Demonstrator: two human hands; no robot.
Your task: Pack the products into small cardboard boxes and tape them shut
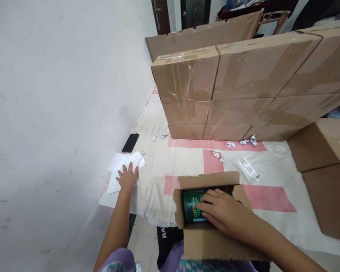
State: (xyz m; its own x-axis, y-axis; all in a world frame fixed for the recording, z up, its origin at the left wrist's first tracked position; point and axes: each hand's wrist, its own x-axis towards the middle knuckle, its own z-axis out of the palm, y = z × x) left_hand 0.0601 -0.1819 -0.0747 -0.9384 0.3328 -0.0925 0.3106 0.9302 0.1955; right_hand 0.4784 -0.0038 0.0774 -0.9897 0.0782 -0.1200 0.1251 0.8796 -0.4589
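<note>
My left hand [128,176] lies with spread fingers on white sheets of paper [117,162] at the bed's left edge, beside the wall. Close to me stands a small cardboard box [208,179] with its flaps up. Inside it is a dark green container [190,206] with printed lettering on its side. My right hand [219,209] reaches over the box's right side and rests on the container, fingers stretched and slightly bent. It hides the container's right part, so what kind of container it is cannot be made out.
Taped cardboard boxes [243,71] are stacked along the back. An open carton [323,196] stands at the right. A black phone [130,142] lies near the wall [53,113]. Crumpled paper bits [219,155] and a white tape dispenser [248,170] lie on the pink-and-white sheet [187,160].
</note>
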